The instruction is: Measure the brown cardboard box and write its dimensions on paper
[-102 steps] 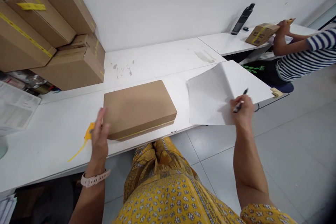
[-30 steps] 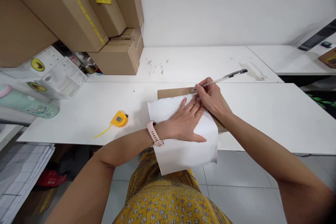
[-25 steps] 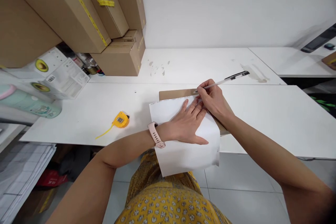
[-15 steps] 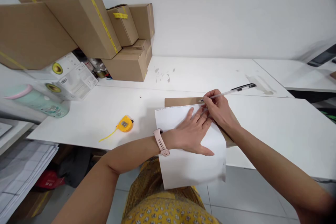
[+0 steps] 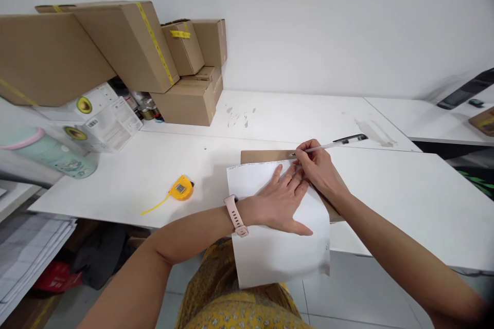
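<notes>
My left hand lies flat with fingers spread on a white sheet of paper. Its lower part hangs past the desk's front edge. Under the sheet, a brown cardboard piece shows along the top and right. My right hand pinches a pen close to its tip, with the black-capped end pointing right. The tip is at the sheet's top edge, where a row of small writing runs; whether it touches is too small to tell. A pale pink watch strap circles my left wrist.
A yellow tape measure with a short length of tape out lies left of the paper. Cardboard boxes are stacked at the back left. A mint-green bottle stands by white avocado-printed boxes. The white desk continues rightward.
The whole scene sits slightly lower in the picture as my head view shifts. My right hand with the pen has moved slightly left along the top edge; my left hand stays flat on the paper.
</notes>
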The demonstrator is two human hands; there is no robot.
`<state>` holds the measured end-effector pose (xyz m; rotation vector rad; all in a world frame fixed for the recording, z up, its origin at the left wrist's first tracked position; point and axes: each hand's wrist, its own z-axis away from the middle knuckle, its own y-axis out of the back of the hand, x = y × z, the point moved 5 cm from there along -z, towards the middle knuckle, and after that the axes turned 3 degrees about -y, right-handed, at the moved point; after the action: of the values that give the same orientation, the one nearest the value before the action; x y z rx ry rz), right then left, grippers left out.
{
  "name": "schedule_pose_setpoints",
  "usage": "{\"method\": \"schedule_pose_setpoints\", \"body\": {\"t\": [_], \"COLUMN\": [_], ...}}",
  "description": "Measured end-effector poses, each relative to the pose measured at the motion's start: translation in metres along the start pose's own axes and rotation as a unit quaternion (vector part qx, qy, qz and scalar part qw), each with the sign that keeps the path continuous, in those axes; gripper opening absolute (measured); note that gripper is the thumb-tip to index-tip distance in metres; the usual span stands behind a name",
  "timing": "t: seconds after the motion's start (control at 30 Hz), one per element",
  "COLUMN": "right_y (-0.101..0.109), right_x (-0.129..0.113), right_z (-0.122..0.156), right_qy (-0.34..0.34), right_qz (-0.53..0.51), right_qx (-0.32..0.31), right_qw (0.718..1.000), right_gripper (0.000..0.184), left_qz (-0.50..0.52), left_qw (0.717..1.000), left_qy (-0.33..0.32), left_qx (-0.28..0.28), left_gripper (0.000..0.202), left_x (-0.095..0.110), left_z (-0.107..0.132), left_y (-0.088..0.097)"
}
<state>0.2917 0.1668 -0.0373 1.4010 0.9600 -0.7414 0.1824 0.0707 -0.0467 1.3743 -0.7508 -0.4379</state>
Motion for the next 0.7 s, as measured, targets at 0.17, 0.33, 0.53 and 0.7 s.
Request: {"method": "schedule_pose_setpoints", "body": {"t": [0.17,0.33,0.53,0.7], "right_y": [0.001,0.005,0.009,0.008], "right_x": [-0.002,-0.005,-0.008,-0.012], "right_z": [0.001,0.004,0.007,0.008], "right_qy": [0.009,0.016,0.010,0.014], "right_qz": [-0.019,-0.010,-0.010,-0.003], "right_qx": [0.000,0.021,-0.005,-0.013], "right_qw": [1.000,1.000,1.000,1.000], "right_gripper": [0.017,0.026,0.018,0.020], "left_qz": [0.008,0.024,0.076,0.083], "left_qw": [1.000,0.999,0.997,0.996], "left_qy": [-0.008,-0.016,0.005,0.015], "left_qx": [-0.002,0.017,0.019,0.016], "left_gripper": [0.118,0.120,0.113,0.113], "left_x": [0.000,-0.002,-0.006,-0.005], "left_z": [-0.001,-0.001,0.000,-0.001], "left_y": [0.001,-0.001,-0.004,-0.003]}}
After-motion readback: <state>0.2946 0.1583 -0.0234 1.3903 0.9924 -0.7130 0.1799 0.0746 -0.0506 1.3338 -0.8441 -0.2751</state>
